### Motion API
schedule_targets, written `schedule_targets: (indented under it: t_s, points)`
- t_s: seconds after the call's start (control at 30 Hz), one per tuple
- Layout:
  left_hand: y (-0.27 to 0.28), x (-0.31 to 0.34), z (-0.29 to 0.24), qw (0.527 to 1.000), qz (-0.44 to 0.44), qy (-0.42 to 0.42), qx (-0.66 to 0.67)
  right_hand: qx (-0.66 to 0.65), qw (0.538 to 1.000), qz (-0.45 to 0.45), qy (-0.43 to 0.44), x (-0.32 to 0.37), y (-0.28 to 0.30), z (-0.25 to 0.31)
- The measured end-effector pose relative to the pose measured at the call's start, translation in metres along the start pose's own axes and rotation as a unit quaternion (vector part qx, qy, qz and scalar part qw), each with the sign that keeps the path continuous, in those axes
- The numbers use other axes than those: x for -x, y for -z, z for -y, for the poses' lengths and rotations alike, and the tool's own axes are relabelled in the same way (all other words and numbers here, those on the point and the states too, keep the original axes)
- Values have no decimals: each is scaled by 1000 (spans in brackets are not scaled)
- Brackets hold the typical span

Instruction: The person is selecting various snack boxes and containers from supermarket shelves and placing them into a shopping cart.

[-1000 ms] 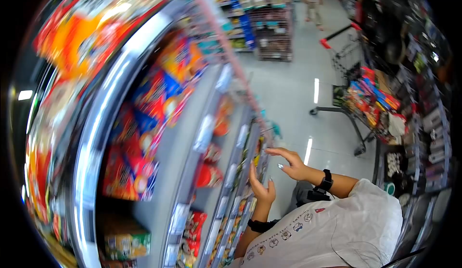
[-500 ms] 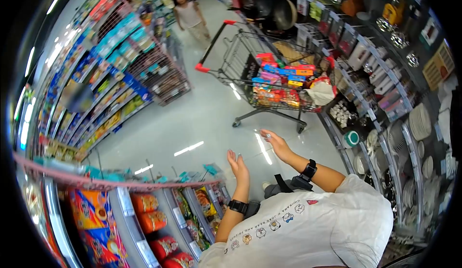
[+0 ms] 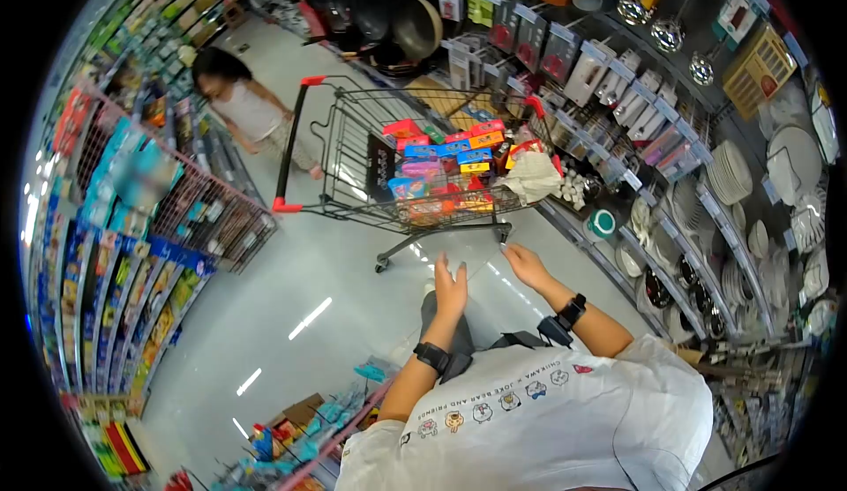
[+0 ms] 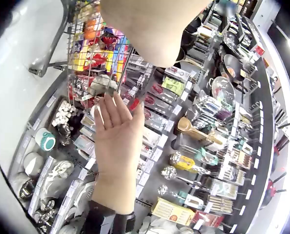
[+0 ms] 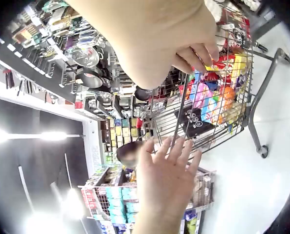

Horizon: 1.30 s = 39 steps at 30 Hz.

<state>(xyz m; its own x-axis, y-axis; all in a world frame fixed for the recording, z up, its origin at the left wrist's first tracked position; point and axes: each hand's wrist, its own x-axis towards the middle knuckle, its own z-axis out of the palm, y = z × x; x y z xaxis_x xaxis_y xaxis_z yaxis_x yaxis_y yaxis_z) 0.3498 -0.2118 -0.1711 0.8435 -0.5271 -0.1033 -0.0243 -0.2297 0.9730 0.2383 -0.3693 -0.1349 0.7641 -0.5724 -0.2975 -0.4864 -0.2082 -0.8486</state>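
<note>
Both hands are raised over the floor in front of the body, apart and holding nothing. In the head view the left hand [image 3: 451, 292] has its fingers extended, and the right hand [image 3: 528, 267] sits to its right with fingers loosely extended. Nearest to them is a shopping cart [image 3: 298, 145] holding red, blue and yellow packages [image 3: 452, 149] and a pale cloth-like item [image 3: 533, 177]. The left wrist view shows the right hand [image 4: 118, 139] palm-on, fingers straight. In the right wrist view, the left hand [image 5: 166, 178] has spread fingers.
Kitchenware racks [image 3: 648, 112] and stacked plates [image 3: 729, 173] line the right side. A person [image 3: 251, 112] in a white top stands left of the cart. Wire bins [image 3: 212, 213] and snack shelves are at the left. Pale glossy floor [image 3: 291, 262] lies between.
The view has swung from the snack shelves toward the cart and kitchenware. The person in the white top appears nearer. Both hands remain raised and apart.
</note>
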Motion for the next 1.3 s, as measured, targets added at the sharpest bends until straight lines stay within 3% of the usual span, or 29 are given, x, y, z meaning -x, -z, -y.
schedule_targets:
  t_s: [0.03,0.1,0.2,0.33,0.43,0.47,0.57,0.67,0.77,0.8,0.93,1.03,1.07,1.13,1.2,1.3]
  points:
    - [4,-17,-3,999,-4,-20,-29,10,1000,-16,-3,-9,1,21]
    - [14,-54,-11,994,-13,-66,-82,96,992,-42,73,-40,-10,21]
    - [34,-113,-26,966,0,-206,-158,203,959,-67,189,-81,-14,40]
    - [46,-175,-32,948,8,-229,-220,324,903,-121,256,-145,-21,39]
    - [41,-199,-27,955,67,-176,-231,341,905,-115,227,-175,-19,32]
    - [36,-205,-20,956,78,-172,-224,329,933,-38,142,-181,-15,33]
    - [17,-222,-8,938,171,-102,-285,291,936,-29,197,-192,-8,19]
    - [-8,-235,-6,910,215,-97,-340,246,965,40,81,-207,10,23]
    - [-34,-260,-6,913,307,20,-267,171,982,46,72,-239,25,14]
    - [-44,-270,6,917,309,15,-253,134,988,78,22,-251,33,12]
    - [-82,-302,23,928,257,144,-230,33,994,106,-5,-305,49,-35]
    - [-106,-327,117,927,247,210,-190,161,975,148,-28,-328,77,-47]
    - [-112,-332,112,929,250,198,-186,237,965,107,39,-335,81,-60]
    - [-138,-333,148,940,228,227,-112,305,939,156,20,-351,95,-83]
    - [-146,-337,161,940,255,215,-64,343,921,180,36,-357,103,-86]
    - [-168,-328,127,923,264,264,-94,396,890,210,90,-363,94,-113]
